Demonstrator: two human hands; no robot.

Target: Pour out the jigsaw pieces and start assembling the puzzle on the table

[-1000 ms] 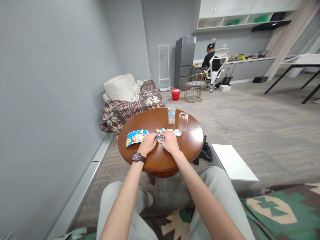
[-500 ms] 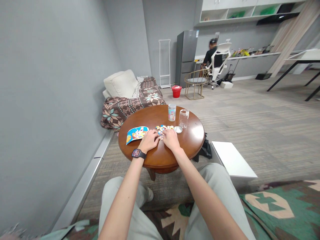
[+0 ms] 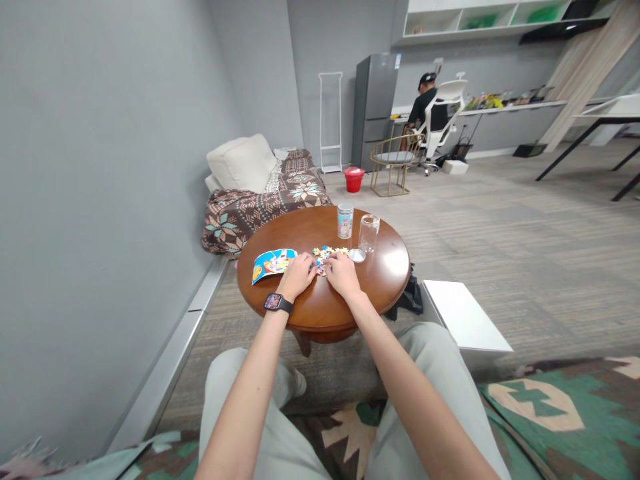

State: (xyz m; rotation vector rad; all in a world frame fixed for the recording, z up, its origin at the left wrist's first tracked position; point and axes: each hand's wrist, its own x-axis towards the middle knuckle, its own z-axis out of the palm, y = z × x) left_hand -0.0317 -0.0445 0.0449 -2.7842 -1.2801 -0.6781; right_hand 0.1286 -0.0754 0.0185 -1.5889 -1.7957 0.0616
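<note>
A loose pile of small, colourful jigsaw puzzle pieces [image 3: 326,253] lies near the middle of the round wooden table [image 3: 295,227]. My left hand [image 3: 299,275], with a black watch at the wrist, has its fingers bent together at the pile's left side, by a blue piece. From the right, my right hand [image 3: 342,272] reaches in with its fingers curled down onto pieces. The fingertips are small and partly hidden by the hands. Left of my left hand lies a curled picture sheet [image 3: 270,263] in blue and orange. A round metal lid [image 3: 357,255] is just beyond my right hand.
A printed can [image 3: 345,223] and a clear jar [image 3: 369,235] stand at the table's back right. A white box [image 3: 465,313] is on the floor to the right. A patterned sofa [image 3: 240,220] borders the far left. One person [image 3: 425,110] sits in the background.
The view has tipped down slightly, so everything sits a little differently in frame. Both hands stay at the puzzle pieces, with only slight finger movement.
</note>
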